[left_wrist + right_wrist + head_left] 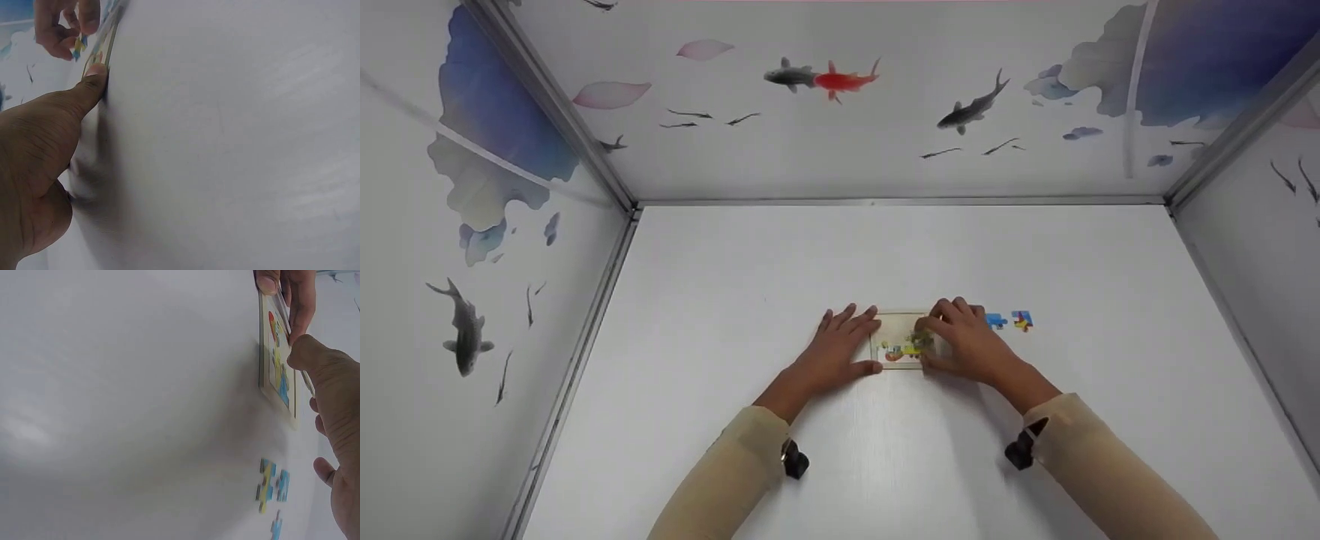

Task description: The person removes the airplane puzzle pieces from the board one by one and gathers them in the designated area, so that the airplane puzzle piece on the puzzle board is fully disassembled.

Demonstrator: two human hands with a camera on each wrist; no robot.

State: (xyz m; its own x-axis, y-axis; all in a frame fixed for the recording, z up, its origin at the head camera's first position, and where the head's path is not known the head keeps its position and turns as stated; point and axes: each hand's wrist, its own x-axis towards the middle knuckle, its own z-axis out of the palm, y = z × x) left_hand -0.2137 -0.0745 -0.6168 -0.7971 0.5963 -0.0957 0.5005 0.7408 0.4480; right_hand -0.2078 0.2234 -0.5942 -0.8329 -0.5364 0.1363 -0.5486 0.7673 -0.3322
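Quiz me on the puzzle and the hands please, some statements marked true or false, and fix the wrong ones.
1. The right hand pinches a puzzle piece. True.
2. The puzzle tray is completely filled. False: bare wood shows in its upper part in the head view.
3. The left hand touches the tray. True.
4. The loose pieces lie to the left of the tray. False: they lie on the table, to the right of the tray as the head view shows it.
5. Both sleeves are beige. True.
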